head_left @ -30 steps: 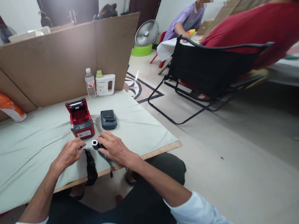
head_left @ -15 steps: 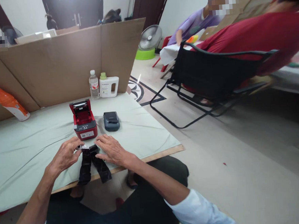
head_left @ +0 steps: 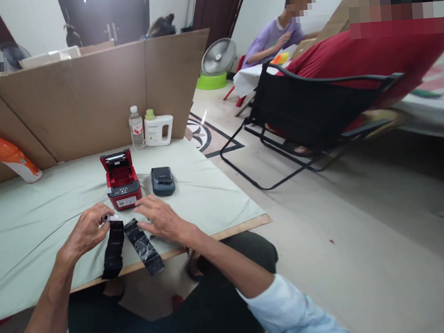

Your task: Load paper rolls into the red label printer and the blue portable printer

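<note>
Between its fingertips, my left hand (head_left: 85,233) pinches a small white paper roll (head_left: 114,218). A black printed strip (head_left: 114,250) trails from the roll over the table's front edge. My right hand (head_left: 164,220) has its fingers apart and hovers beside a second black strip (head_left: 144,249), which lies separate and overhangs the edge; whether the fingertips touch it is unclear. Just beyond both hands stands a red label printer (head_left: 123,188) with its lid raised. To its right lies a small dark grey device (head_left: 163,182).
A cardboard screen (head_left: 88,105) closes off the table's back. Before it stand a clear bottle (head_left: 136,129), a white jug (head_left: 159,130) and a leaning orange bottle (head_left: 10,156). On the right is a black folding chair (head_left: 309,102) with a person in red; a person in purple sits beyond.
The two black strips have come apart, with a gap between them. My left hand has shifted left with the roll and its strip. My right hand's fingers have lifted slightly.
</note>
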`<state>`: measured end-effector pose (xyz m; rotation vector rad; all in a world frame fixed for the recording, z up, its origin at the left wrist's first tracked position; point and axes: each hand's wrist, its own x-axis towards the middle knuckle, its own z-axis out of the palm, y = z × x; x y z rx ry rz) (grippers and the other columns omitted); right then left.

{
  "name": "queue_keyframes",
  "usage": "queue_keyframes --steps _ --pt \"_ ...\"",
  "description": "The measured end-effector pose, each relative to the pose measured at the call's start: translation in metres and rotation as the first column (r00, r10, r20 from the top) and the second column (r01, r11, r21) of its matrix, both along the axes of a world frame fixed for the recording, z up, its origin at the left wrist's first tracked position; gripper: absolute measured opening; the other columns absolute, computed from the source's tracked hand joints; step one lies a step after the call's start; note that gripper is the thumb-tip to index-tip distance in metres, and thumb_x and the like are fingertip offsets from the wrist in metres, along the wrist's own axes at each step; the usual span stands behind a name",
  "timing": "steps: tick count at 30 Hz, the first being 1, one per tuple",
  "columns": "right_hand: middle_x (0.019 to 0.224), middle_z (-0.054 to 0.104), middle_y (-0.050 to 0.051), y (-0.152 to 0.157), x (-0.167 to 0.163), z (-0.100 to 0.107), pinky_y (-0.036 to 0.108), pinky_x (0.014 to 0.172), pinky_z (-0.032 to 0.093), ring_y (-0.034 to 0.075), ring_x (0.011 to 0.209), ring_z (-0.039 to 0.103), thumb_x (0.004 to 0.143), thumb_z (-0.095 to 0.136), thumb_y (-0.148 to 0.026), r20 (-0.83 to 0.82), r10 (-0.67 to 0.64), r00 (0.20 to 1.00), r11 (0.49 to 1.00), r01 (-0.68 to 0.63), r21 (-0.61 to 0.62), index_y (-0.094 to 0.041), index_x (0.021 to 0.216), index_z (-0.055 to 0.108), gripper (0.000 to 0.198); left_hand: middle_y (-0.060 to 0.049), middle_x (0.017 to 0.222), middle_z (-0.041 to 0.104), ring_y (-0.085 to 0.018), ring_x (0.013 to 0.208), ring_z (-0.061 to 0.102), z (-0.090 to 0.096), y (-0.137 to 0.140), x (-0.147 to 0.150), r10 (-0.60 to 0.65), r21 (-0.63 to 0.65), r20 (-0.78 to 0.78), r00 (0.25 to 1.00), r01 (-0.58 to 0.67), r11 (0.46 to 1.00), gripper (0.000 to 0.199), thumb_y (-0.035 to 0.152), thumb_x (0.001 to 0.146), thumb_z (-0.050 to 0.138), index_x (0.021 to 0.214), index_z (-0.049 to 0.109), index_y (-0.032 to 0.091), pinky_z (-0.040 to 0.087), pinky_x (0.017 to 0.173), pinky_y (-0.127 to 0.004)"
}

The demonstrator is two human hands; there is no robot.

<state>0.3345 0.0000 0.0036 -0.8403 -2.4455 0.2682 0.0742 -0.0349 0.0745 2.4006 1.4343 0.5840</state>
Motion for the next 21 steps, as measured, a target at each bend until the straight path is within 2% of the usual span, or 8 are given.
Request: queue_keyframes --steps 2,4,6,9,12,16,18,21 --pt "0.121 0.066 0.014 -0.006 -0.021 0.009 0.044 0.098 0.050 0.028 0.115 0.056 0.096 0.069 -0.031 0.123 0.049 0.991 0.999 -0.051 0.014 -0.015 0.112 0.070 0.022 -0.006 0.101 0.072 -0.020 0.091 0.068 0.002 -0.002 -0.004 0.016 0.017 -0.009 1.000 -0.015 1.000 0.026 0.013 0.085 0.054 0.102 0.072 0.021 0.055 0.074 -0.029" --pt "0.117 0.066 0.016 -0.010 -0.041 0.014 0.044 0.094 0.050 0.030 0.113 0.055 0.094 0.073 -0.039 0.245 0.020 0.969 1.000 -0.025 0.018 -0.013 0.107 0.071 0.029 -0.006 0.100 0.072 -0.019 0.088 0.067 0.002 -0.005 -0.009 0.030 0.029 -0.024 0.999 -0.030 0.999 0.025 0.014 0.086 0.054 0.101 0.073 0.021 0.055 0.073 -0.029" --pt "0.117 0.064 0.017 -0.012 -0.057 0.013 0.044 0.095 0.048 0.032 0.114 0.054 0.092 0.074 -0.044 0.314 -0.008 0.949 1.000 0.000 0.026 -0.012 0.106 0.072 0.035 -0.006 0.099 0.072 -0.019 0.085 0.067 0.003 -0.008 -0.014 0.042 0.041 -0.032 0.999 -0.041 0.998 0.025 0.015 0.086 0.054 0.101 0.073 0.022 0.056 0.073 -0.028" --pt "0.118 0.064 0.017 -0.010 -0.070 0.005 0.043 0.093 0.049 0.031 0.113 0.055 0.094 0.071 -0.043 0.373 -0.007 0.928 1.000 0.014 -0.015 -0.013 0.106 0.073 0.032 -0.005 0.098 0.072 -0.018 0.083 0.067 0.003 -0.012 -0.020 0.048 0.049 -0.032 0.998 -0.046 0.998 0.025 0.016 0.086 0.055 0.101 0.074 0.023 0.056 0.072 -0.028" --pt "0.117 0.066 0.017 -0.005 -0.070 0.001 0.040 0.088 0.051 0.030 0.109 0.059 0.097 0.064 -0.035 0.424 -0.002 0.906 0.994 0.047 -0.095 -0.012 0.106 0.074 0.026 -0.005 0.099 0.072 -0.018 0.083 0.067 0.002 -0.015 -0.023 0.055 0.043 -0.031 0.998 -0.054 0.998 0.024 0.016 0.086 0.055 0.101 0.073 0.023 0.056 0.072 -0.028" --pt "0.116 0.069 0.015 0.002 -0.057 0.007 0.035 0.083 0.051 0.027 0.103 0.065 0.097 0.061 -0.031 0.416 -0.033 0.909 0.982 0.108 -0.158 -0.013 0.109 0.072 0.024 -0.005 0.099 0.072 -0.018 0.082 0.067 0.001 -0.015 -0.022 0.073 0.040 -0.017 0.997 -0.073 0.997 0.023 0.016 0.086 0.054 0.098 0.072 0.023 0.055 0.070 -0.028" --pt "0.114 0.071 0.014 0.004 -0.049 0.012 0.035 0.083 0.049 0.026 0.102 0.067 0.098 0.059 -0.030 0.401 -0.048 0.915 0.979 0.123 -0.163 -0.014 0.110 0.071 0.024 -0.005 0.099 0.072 -0.018 0.083 0.066 0.001 -0.015 -0.021 0.067 0.036 -0.007 0.998 -0.067 0.997 0.023 0.015 0.086 0.053 0.098 0.072 0.022 0.055 0.071 -0.029" --pt "0.109 0.074 0.014 0.007 -0.036 0.017 0.037 0.093 0.045 0.027 0.105 0.065 0.097 0.059 -0.024 0.395 -0.020 0.918 0.991 0.069 -0.112 -0.013 0.107 0.072 0.021 -0.005 0.100 0.071 -0.018 0.086 0.067 0.000 -0.014 -0.019 0.053 0.036 0.009 0.999 -0.053 0.998 0.025 0.013 0.086 0.052 0.100 0.071 0.022 0.056 0.073 -0.029"
